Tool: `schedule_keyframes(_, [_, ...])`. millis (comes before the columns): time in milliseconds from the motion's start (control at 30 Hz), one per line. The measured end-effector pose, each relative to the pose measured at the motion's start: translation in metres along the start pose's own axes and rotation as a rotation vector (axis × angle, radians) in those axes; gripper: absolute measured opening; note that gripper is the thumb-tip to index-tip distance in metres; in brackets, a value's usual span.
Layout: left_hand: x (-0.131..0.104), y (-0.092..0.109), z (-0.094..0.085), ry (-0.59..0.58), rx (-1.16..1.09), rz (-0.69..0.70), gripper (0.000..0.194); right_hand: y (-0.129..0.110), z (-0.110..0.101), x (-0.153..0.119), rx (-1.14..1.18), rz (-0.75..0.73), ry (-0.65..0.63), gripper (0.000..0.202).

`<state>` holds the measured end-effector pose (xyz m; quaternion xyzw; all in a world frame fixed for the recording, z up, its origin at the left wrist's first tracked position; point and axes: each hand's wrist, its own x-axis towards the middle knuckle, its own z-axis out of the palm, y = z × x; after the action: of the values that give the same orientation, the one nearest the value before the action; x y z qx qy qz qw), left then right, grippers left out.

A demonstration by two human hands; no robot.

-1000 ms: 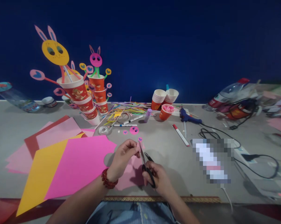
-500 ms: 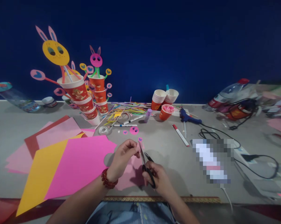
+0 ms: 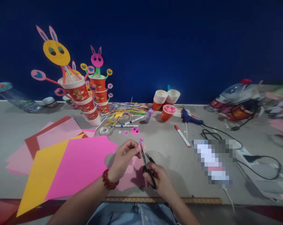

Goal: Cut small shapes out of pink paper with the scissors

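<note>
At the far left of the table [image 3: 10, 131] lie my spare sheets: a yellow sheet [image 3: 41, 170] and, overlapping it, a bright pink sheet [image 3: 80, 165], with paler pink and red ones fanned out behind. Beyond them stand the finished cup towers [image 3: 85, 100], stacked red paper cups with rabbit faces on straws poking out of the top.

My left hand [image 3: 122, 161], a red bead bracelet [image 3: 108, 180] at its wrist, is pinched shut on a small piece of pink paper [image 3: 135, 168]; thumb and fingertips grip its upper edge near the blades, and the rest of the piece hangs down between my hands, just above the table's near edge. My right hand [image 3: 159, 179] is closed through the black loops of the scissors [image 3: 146, 161], whose blades stand partly apart and point up and away from me, right against the paper at my left fingertips.

So I judge that I am in the middle of a cut, trimming a small shape out of this pink piece, much like the little pink discs [image 3: 135, 131] lying just beyond my hands. The next move calls for a short, controlled squeeze of the blades while my left fingers turn the paper to feed the curve, staying clear of the edges.

Further right lie a red-capped marker [image 3: 182, 135], the blue glue gun [image 3: 189, 118] with its black cord, and bottles at the far end.
</note>
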<state>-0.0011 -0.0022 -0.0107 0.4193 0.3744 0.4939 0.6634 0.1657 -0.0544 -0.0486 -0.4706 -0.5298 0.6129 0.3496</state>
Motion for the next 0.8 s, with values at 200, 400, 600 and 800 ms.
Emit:
schedule_keyframes(200, [0.0001, -0.0009, 0.0001, 0.006, -0.013, 0.009, 0.016, 0.0003, 0.0013, -0.0006, 0.014, 0.010, -0.012, 0.043])
schedule_keyframes(400, [-0.0008, 0.0039, 0.0021, 0.033, 0.063, 0.031, 0.020, -0.0030, 0.0017, -0.0022, 0.039, 0.030, -0.006, 0.042])
schedule_keyframes(600, [-0.0007, 0.0068, 0.0026, 0.001, 0.127, 0.022, 0.023, -0.0050, -0.0042, -0.0012, 0.022, 0.035, -0.033, 0.045])
schedule_keyframes(800, [-0.0011, 0.0068, 0.0004, -0.035, 0.156, 0.021, 0.021, -0.0033, -0.0071, -0.0002, 0.002, 0.012, -0.048, 0.051])
